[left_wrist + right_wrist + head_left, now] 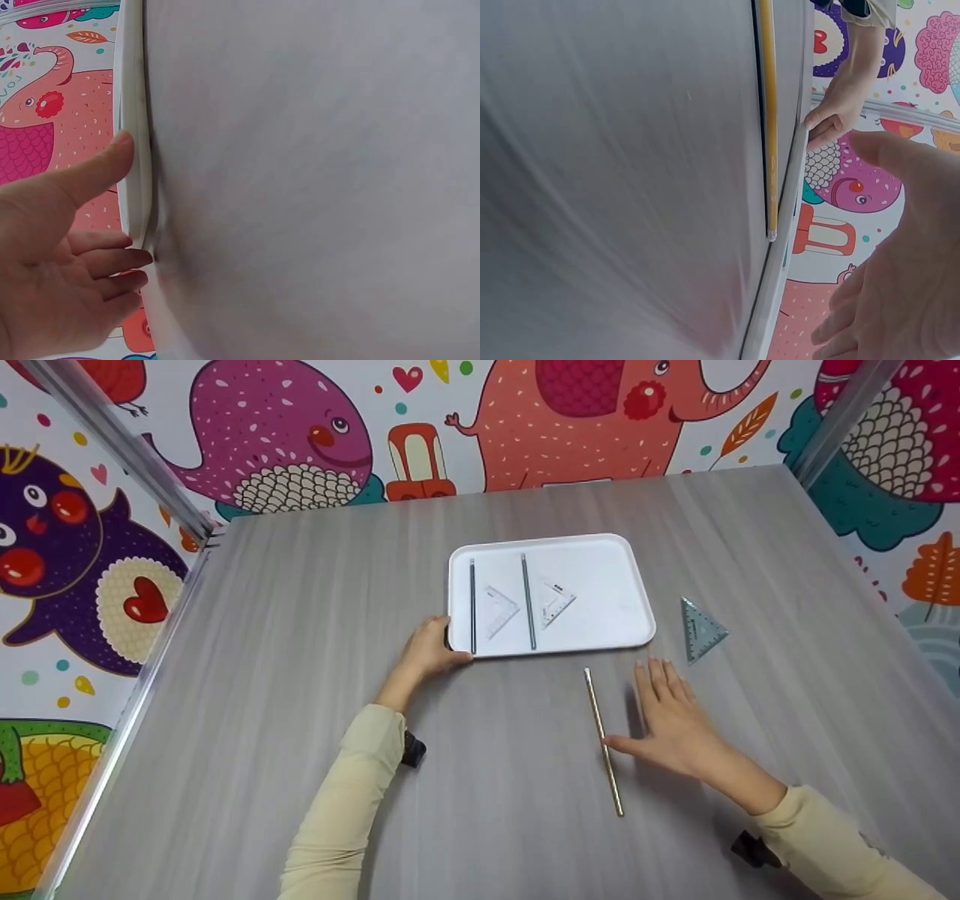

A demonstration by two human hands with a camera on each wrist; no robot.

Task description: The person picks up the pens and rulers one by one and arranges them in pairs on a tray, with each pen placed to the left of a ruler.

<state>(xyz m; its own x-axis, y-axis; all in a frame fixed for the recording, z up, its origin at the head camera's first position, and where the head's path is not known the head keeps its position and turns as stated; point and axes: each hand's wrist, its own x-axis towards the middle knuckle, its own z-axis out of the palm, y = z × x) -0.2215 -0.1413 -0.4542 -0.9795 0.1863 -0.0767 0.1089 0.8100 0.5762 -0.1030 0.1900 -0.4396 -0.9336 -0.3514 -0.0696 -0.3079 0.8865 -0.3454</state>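
One white tray (609,619), gripped by your left hand (427,649) at its eight-o'clock corner; your right hand (671,727) hovers, fingers spread, nothing held, gold pencil (597,711) at nine o'clock. Best pinch it mid-shaft, keeping the tray steady.

From above the near side, the head view looks forward and down — far enough back to hold the surface (262,622), the tray (607,600), the left hand (431,649), the right hand (675,727) and the back wall (420,405). Both wrist views sit low and close, turned sideways, facing that wall. All three share the tray's edge and the left hand — farther off for the right wrist.
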